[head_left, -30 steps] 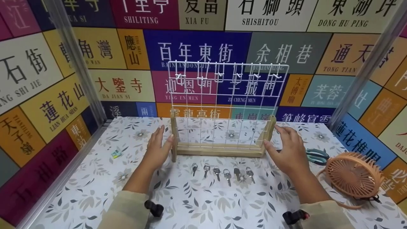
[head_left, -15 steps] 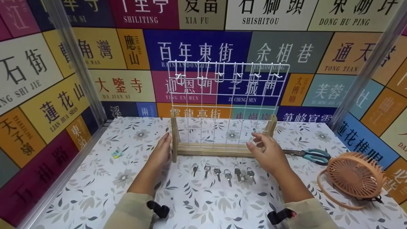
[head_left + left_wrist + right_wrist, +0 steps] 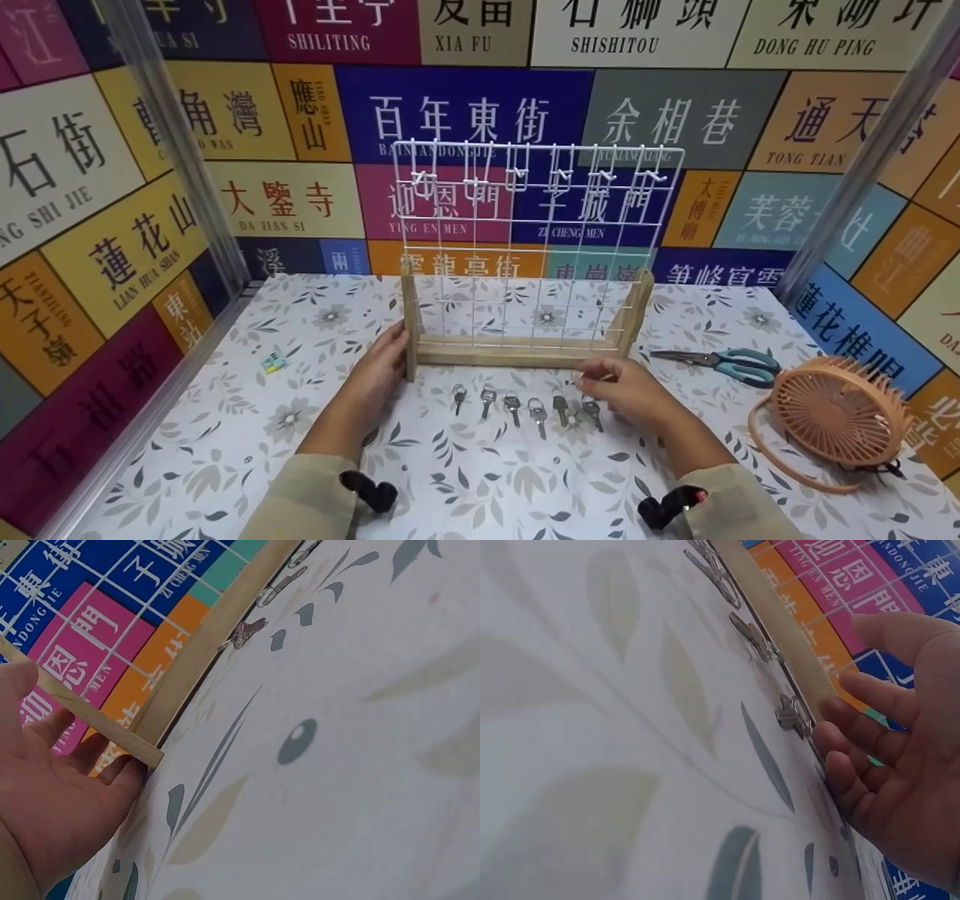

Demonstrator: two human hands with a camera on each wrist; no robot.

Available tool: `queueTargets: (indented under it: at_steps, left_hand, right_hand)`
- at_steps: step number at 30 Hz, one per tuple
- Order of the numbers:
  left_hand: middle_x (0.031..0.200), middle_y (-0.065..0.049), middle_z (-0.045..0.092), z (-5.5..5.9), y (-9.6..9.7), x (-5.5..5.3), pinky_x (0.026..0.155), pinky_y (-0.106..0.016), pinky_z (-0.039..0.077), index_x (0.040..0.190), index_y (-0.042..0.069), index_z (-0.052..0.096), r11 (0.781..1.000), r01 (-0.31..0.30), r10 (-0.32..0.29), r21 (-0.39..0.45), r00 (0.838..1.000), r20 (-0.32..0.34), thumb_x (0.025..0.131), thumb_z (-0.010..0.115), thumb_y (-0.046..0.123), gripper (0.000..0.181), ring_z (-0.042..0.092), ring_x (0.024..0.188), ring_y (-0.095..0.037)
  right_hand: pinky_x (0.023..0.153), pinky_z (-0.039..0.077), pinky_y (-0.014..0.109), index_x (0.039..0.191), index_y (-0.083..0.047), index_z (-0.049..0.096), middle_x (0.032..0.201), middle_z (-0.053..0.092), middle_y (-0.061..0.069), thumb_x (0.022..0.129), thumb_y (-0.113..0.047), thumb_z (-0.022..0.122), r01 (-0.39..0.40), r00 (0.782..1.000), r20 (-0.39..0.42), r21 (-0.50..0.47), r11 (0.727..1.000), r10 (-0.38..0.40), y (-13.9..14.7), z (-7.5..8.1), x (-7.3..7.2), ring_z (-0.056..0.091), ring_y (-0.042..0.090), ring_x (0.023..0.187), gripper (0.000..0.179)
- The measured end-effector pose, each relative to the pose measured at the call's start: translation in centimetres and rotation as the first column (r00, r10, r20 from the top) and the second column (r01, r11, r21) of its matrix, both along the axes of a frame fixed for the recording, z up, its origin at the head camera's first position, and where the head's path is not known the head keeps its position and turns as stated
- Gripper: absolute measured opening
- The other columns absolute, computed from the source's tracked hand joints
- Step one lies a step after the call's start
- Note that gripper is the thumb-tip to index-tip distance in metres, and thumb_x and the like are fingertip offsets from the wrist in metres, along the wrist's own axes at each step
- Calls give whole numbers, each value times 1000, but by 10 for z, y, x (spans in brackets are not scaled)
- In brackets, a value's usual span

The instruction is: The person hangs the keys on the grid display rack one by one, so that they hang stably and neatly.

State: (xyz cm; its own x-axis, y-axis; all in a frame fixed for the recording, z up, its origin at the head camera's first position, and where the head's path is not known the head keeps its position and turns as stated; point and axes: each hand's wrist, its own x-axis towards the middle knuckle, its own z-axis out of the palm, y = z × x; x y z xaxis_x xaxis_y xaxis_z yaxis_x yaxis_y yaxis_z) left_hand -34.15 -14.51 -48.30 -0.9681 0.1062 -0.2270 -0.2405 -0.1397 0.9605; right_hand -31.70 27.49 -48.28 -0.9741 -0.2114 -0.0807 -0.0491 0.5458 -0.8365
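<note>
My left hand (image 3: 381, 361) is at the left wooden post of a white wire grid rack (image 3: 517, 251). In the left wrist view its thumb lies in front of the post (image 3: 97, 718) and the fingertips pass behind it. Several small metal keys with rings (image 3: 512, 409) lie in a row before the rack's wooden base (image 3: 495, 355). My right hand (image 3: 626, 388) is low beside the rightmost key (image 3: 592, 412), palm turned inward. The right wrist view shows its fingers loosely bent with nothing between them, the lower fingertips close to a key (image 3: 793, 716).
White hooks (image 3: 517, 176) hang along the rack's top. To the right lie teal-handled pliers (image 3: 739, 366) and an orange fan (image 3: 836, 412). A small green and yellow packet (image 3: 274, 363) is on the left of the floral tablecloth (image 3: 225, 450). Sign-covered panels (image 3: 465, 105) enclose the table.
My right hand has left the rack's right post and come down and inward to the keys. My left hand has moved in against the left post. The keys have not moved.
</note>
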Motion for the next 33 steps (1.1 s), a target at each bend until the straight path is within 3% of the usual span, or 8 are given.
queueTargets:
  at_steps: [4,8,13,27,33]
  left_hand:
    - [174,7,37,-4,-1,0,138,-42,22,164,43,38,1000,6,-6,-2,1000,-9,110,55,49,56,28,166,-19]
    - [176,8,32,-6,-2,0,138,-43,21,165,42,38,1000,6,-6,9,1000,-8,111,56,44,56,25,167,-20]
    - [177,11,30,-6,-2,-2,138,-44,21,164,43,39,1000,1,-1,6,1000,10,111,58,41,56,25,167,-20]
    - [177,11,28,-6,-1,-1,138,-47,22,163,47,40,1000,4,-4,-12,1000,12,108,62,42,59,27,166,-22]
    - [177,8,28,-8,-1,-1,138,-46,22,164,44,38,1000,7,-8,-9,1000,-13,109,62,41,60,28,166,-24]
  right_hand:
    - [80,55,27,137,-8,71,124,73,14,96,-25,82,-81,996,-22,33,996,82,8,-5,-2,65,18,104,46]
    - [75,51,25,132,-10,74,115,74,13,91,-22,86,-117,991,-47,83,990,122,11,-6,-3,62,18,96,44]
    - [72,50,26,122,-15,79,102,71,7,88,-21,88,-85,995,-46,143,986,92,11,-7,-4,60,17,90,35]
    - [71,53,26,104,-18,84,101,76,2,92,-25,86,-59,997,-45,155,986,66,18,-9,-6,64,15,87,15]
    - [73,56,25,111,-16,83,105,79,-1,93,-33,84,-43,998,-45,106,993,48,22,-5,-6,67,13,90,25]
